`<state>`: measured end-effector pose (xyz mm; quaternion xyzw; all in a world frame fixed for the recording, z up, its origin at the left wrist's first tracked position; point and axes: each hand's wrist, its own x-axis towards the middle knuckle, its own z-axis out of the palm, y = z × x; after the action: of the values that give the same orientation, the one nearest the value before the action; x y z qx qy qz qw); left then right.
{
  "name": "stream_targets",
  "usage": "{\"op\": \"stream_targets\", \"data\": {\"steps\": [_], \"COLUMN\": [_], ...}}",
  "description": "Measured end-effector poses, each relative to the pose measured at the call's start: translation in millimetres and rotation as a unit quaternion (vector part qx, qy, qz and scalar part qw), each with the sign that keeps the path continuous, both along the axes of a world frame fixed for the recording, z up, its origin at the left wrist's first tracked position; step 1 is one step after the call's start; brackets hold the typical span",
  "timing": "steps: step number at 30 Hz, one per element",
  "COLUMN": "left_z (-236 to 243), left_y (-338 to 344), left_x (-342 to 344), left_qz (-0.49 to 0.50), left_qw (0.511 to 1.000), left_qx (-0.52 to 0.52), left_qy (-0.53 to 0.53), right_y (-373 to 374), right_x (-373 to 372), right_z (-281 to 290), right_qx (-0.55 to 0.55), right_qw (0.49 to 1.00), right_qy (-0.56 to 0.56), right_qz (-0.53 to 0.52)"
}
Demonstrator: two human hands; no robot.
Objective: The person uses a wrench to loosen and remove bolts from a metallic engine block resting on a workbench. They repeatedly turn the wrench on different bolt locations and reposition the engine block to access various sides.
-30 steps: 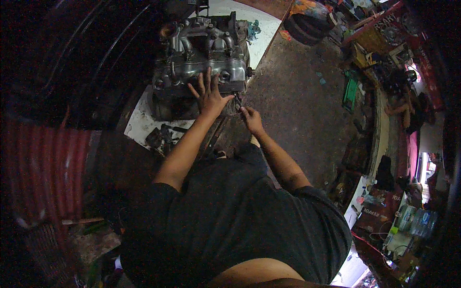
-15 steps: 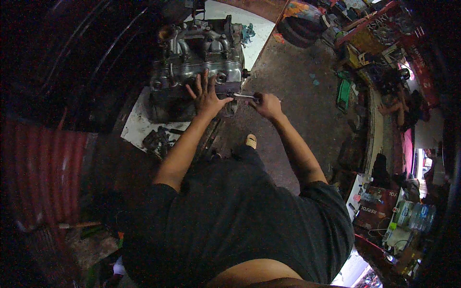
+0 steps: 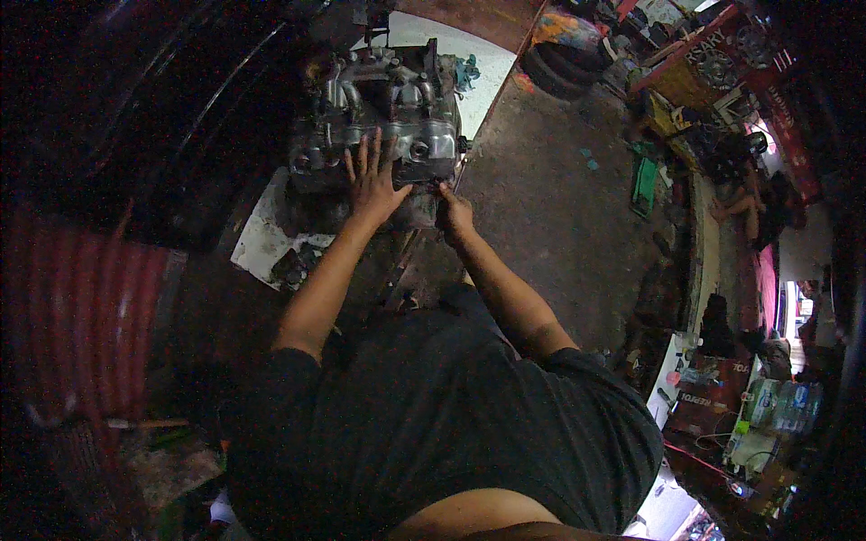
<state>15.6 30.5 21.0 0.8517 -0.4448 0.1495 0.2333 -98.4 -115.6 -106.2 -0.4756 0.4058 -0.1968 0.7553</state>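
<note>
A grey metal engine (image 3: 397,117) with curved intake pipes sits before me. My left hand (image 3: 372,191) lies on its near side, fingers spread and thumb stretched toward the right. At the engine's near right corner, my right hand (image 3: 456,216) is closed, its thumb raised against the edge. The slim metal wrench seen in its grip a moment ago is now hidden by the fingers. A small gap separates my two hands.
Under the engine is a white board (image 3: 492,59). A dark part (image 3: 293,266) lies at its near left corner. Tyres (image 3: 568,68) stand at the far right, with a green object (image 3: 644,180) on the floor. Another person (image 3: 753,194) is at the right. Corrugated red sheet (image 3: 86,316) borders the left.
My right hand has swung left and nearer to me, turning the wrench from pointing right to hidden in the fist. My left hand has slid slightly left along the engine.
</note>
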Motion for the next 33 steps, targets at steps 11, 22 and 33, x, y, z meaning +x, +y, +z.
{"op": "stream_targets", "data": {"steps": [11, 22, 33], "left_z": [5, -7, -5], "left_y": [4, 3, 1], "left_x": [-3, 1, 1], "left_qz": [-0.001, -0.009, -0.025], "left_qw": [0.998, 1.0, 0.999], "left_qx": [0.063, 0.024, 0.022], "left_qy": [0.008, -0.007, -0.033], "right_y": [4, 13, 3], "right_x": [1, 5, 7], "right_z": [39, 42, 19], "right_qx": [0.182, 0.059, -0.143], "right_qw": [0.978, 0.998, 0.989], "right_qy": [-0.055, -0.015, 0.035], "right_qz": [0.082, -0.025, -0.035]}}
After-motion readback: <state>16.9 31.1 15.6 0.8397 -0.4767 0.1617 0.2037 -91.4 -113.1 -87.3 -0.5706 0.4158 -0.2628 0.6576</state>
